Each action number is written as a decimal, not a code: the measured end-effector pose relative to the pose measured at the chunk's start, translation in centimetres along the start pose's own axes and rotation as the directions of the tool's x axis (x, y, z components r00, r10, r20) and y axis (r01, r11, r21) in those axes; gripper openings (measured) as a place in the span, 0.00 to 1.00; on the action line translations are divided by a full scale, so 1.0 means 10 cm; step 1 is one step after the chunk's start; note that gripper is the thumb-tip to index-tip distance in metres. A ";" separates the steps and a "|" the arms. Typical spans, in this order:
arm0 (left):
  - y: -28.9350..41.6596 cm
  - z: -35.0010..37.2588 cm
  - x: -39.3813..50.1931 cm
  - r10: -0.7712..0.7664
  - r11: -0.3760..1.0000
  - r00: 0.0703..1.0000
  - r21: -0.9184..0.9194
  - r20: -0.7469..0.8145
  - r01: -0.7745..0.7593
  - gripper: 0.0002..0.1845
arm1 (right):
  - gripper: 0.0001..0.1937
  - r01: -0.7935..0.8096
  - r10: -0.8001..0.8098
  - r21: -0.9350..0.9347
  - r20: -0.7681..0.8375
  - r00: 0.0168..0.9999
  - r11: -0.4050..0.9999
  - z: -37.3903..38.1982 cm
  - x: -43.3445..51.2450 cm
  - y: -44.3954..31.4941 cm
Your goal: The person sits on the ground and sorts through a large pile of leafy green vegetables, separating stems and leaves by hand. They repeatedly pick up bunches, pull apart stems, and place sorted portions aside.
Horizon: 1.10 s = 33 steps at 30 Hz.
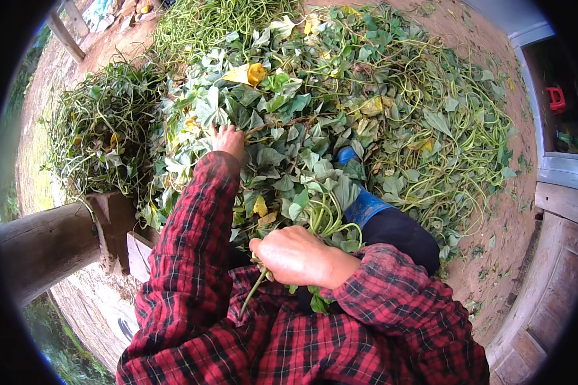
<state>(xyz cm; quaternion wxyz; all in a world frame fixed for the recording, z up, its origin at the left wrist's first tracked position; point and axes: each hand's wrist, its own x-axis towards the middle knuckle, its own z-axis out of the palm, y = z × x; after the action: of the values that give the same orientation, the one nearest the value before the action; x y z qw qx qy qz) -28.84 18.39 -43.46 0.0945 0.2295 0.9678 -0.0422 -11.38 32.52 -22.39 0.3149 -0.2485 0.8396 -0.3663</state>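
Note:
Leafy green vines (279, 110), with lobed leaves, long stalks and some yellow leaves, lie heaped over the ground before me. Stretched forward, my left hand (229, 140) touches the leaves at the left middle of the heap; its fingertips are partly among them, so its grip does not show. Close to my lap, my right hand (301, 255) is closed around a bunch of leaf stalks (325, 211). Leaves fan out beyond the fist, and a cut-looking stem end (253, 296) sticks out below it. A curled yellow leaf (245, 74) lies on top of the heap.
A darker tangle of vines (106, 130) stands at the left, by a round wooden post (48, 245). My blue boot (366, 207) is among the leaves. A plank wall (554, 269) and a doorway with a red plastic object (556, 100) are at the right.

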 end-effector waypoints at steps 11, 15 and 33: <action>-0.31 -1.68 -0.32 -0.248 0.680 0.910 -0.729 -0.332 -0.081 0.15 | 0.08 0.010 -0.014 -0.093 -0.038 0.999 0.996 0.05 0.00 0.00; -0.41 -1.65 -0.54 -0.235 0.632 0.934 -0.772 -0.269 -0.063 0.15 | 0.06 -0.085 0.080 -0.054 -0.079 0.994 0.995 -0.13 -0.03 0.03; -0.62 -2.82 -1.23 -0.208 -0.372 0.938 -0.864 -0.278 -0.339 0.08 | 0.09 0.396 0.437 0.530 -0.846 0.305 0.750 -0.86 -0.66 0.70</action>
<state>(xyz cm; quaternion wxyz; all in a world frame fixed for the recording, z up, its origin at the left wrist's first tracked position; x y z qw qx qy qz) -25.46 10.97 -13.09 0.0823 0.1110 0.5547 0.8205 -14.28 45.03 -20.94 -0.1729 0.1583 0.6696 -0.7048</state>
